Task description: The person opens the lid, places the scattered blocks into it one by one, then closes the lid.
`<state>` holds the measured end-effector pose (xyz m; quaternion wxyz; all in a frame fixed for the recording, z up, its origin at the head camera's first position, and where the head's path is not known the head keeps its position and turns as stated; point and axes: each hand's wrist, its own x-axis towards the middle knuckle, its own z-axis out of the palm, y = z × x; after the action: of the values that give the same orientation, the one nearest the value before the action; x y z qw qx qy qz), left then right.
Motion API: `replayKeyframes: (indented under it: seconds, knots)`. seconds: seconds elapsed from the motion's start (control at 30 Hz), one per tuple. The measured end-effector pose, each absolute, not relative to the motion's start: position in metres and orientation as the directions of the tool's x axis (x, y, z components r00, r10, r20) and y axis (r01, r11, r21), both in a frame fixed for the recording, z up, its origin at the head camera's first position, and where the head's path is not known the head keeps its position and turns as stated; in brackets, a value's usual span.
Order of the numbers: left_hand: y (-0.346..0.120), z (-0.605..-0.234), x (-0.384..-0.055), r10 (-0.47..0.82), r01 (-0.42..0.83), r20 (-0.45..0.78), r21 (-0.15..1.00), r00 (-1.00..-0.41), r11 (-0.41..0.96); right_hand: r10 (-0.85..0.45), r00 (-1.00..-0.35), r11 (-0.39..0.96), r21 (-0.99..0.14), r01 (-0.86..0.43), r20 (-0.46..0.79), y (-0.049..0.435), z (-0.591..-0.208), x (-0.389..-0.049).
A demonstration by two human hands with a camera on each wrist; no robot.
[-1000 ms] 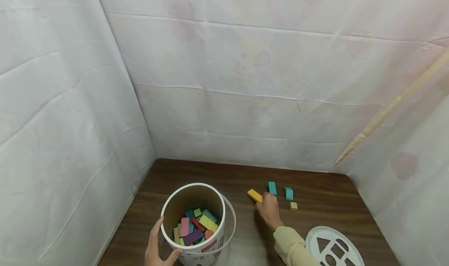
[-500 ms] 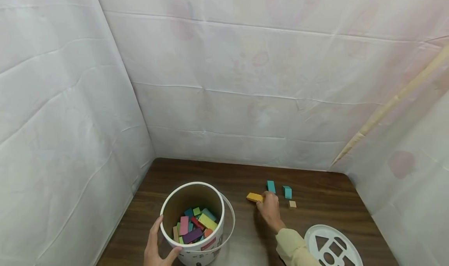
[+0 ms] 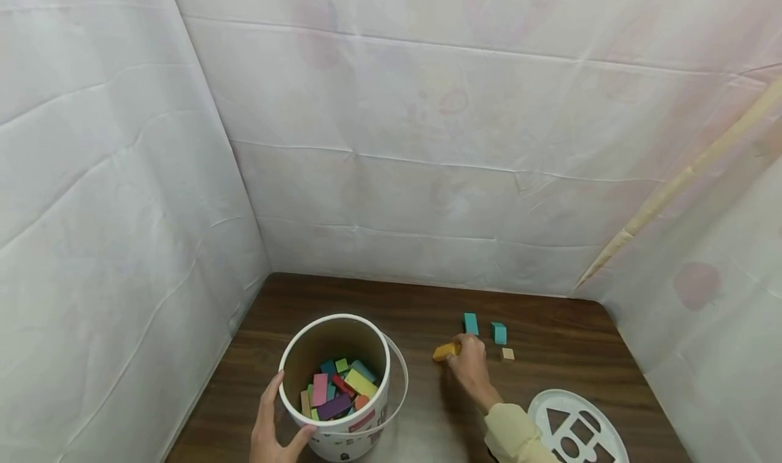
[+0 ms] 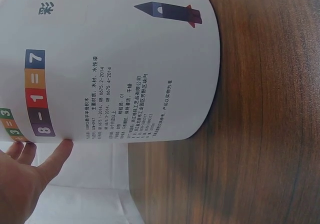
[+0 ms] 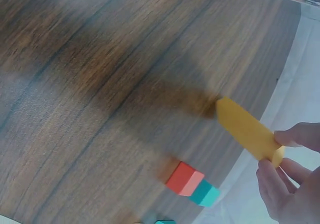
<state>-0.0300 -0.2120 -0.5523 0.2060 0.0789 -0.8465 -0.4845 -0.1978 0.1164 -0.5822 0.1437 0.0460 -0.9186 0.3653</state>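
A white bucket (image 3: 354, 442) of coloured wooden blocks (image 3: 334, 406) stands at the front left of the table in the head view. My left hand (image 3: 275, 422) rests against its near left side, fingers and thumb spread. In the left wrist view, fingertips (image 4: 62, 149) touch the printed wall. My right hand (image 3: 472, 369) pinches one end of a yellow-orange rectangular block (image 5: 247, 131) between thumb and fingers. Its far end points down at the table, tilted. Near it, a red block (image 5: 184, 178) sits beside a teal block (image 5: 204, 193); in the head view the right hand hides the red one.
Two teal blocks, a far one (image 3: 470, 323) and a right one (image 3: 499, 332), lie beyond the right hand with a small plain wood block (image 3: 507, 354). A white lid (image 3: 540, 409) with shaped cutouts lies at front right. White sheeting (image 3: 391, 198) walls the wood-grain table.
The yellow-orange block has turned in my right hand's fingers, its free end swinging nearer to me. My left hand has stayed at the bucket.
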Motion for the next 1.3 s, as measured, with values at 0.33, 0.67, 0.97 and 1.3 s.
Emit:
replayKeyframes:
  seconds: [0.33,0.67,0.97,1.3]
  knots:
    - [-0.214,-0.55,-0.03,-0.319,0.062,0.258,0.856,-0.912,0.514,-0.049,-0.943,0.739,-0.624,-0.255,0.328,0.114,-0.567,-0.19]
    - [-0.214,-0.548,-0.03,-0.305,0.07,0.256,0.858,-0.917,0.509,-0.071,-0.937,0.736,-0.616,-0.281,0.343,0.112,-0.551,-0.182]
    - [-0.215,-0.552,-0.03,-0.295,0.089,0.276,0.85,-0.915,0.52,-0.082,-0.931,0.728,-0.617,-0.3,0.357,0.109,-0.533,-0.173]
    - [-0.226,-0.584,-0.036,-0.25,0.093,0.275,0.824,-0.928,0.559,-0.095,-0.921,0.714,-0.619,-0.328,0.378,0.107,-0.516,-0.164]
